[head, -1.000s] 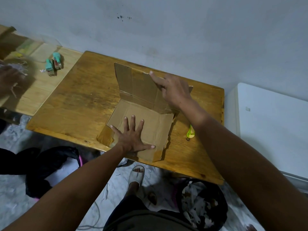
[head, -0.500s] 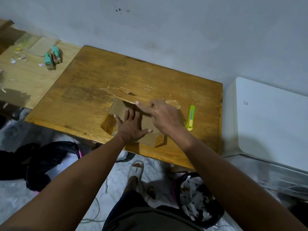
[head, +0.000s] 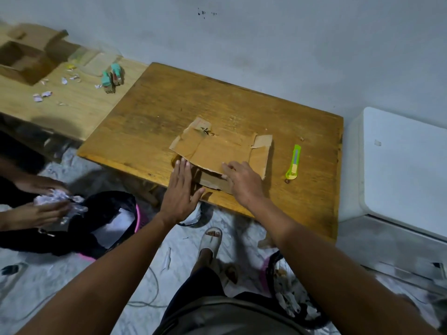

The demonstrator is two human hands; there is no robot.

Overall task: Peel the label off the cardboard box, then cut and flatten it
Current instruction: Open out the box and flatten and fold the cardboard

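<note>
The cut cardboard box (head: 217,148) lies folded over and nearly flat near the front edge of the wooden table (head: 169,105). My right hand (head: 242,181) rests on its near right part with straight fingers spread over the folded panel's edge. My left hand (head: 180,192) is flat with its fingers together, at the box's near left edge by the table's front; its fingertips reach the cardboard. A green utility knife (head: 294,163) lies on the table to the right of the box, apart from both hands.
A second lighter table (head: 72,105) at the left carries an open cardboard box (head: 26,56), paper scraps and two teal items (head: 111,77). Another person's hands (head: 46,201) hold crumpled paper over a black bag (head: 108,213). A white appliance (head: 401,170) stands right. A waste bag (head: 290,293) sits below.
The upright back panel has been folded down over the rest of the box, which now lies almost flat. My left hand slid from under the panel to the box's near left edge.
</note>
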